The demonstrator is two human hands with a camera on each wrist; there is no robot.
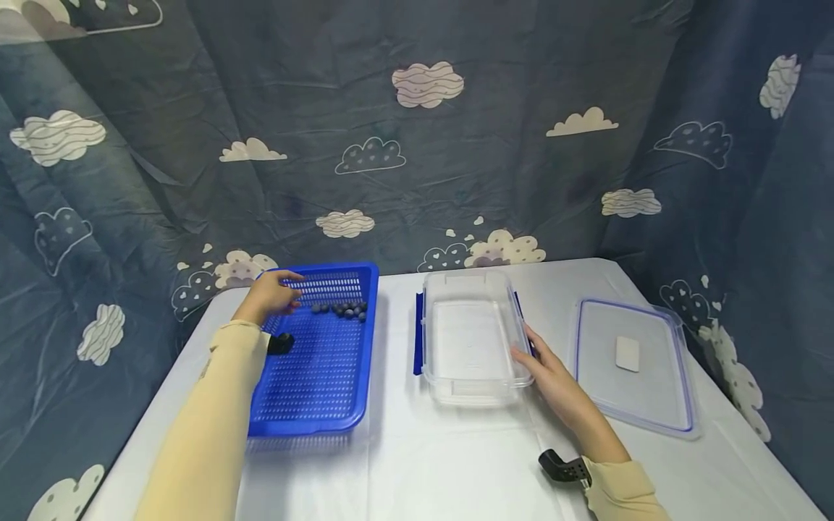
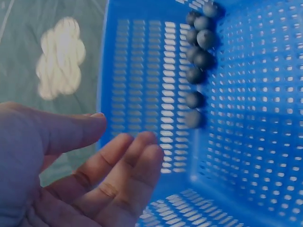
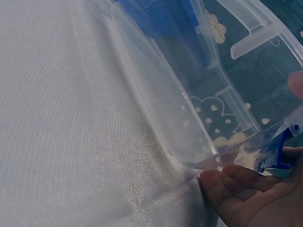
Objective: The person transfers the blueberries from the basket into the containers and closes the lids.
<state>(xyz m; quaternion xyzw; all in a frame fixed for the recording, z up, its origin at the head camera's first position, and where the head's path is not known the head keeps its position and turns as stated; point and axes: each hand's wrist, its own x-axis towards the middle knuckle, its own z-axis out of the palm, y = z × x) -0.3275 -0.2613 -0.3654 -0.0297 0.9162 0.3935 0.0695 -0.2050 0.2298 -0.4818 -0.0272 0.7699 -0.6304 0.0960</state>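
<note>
My left hand [image 1: 270, 295] hovers over the far left part of a blue perforated plastic basket [image 1: 373, 347]. Its fingers are loosely bent with nothing between them, and the thumb stands apart in the left wrist view. Several blueberries [image 2: 194, 75] lie in a rough row at the foot of the basket's far wall, away from the fingertips. My right hand [image 1: 560, 387] holds the right side of a clear plastic container [image 1: 469, 325], thumb over the rim and fingers beneath, near a blue side latch [image 3: 277, 153]. No contents show inside the container.
A clear lid [image 1: 599, 354] with a blue seal lies at the right of the white-clothed table [image 1: 417, 463], a white rectangle [image 1: 628, 354] at its middle. Behind the table hangs a dark curtain [image 1: 489, 159] with cloud prints.
</note>
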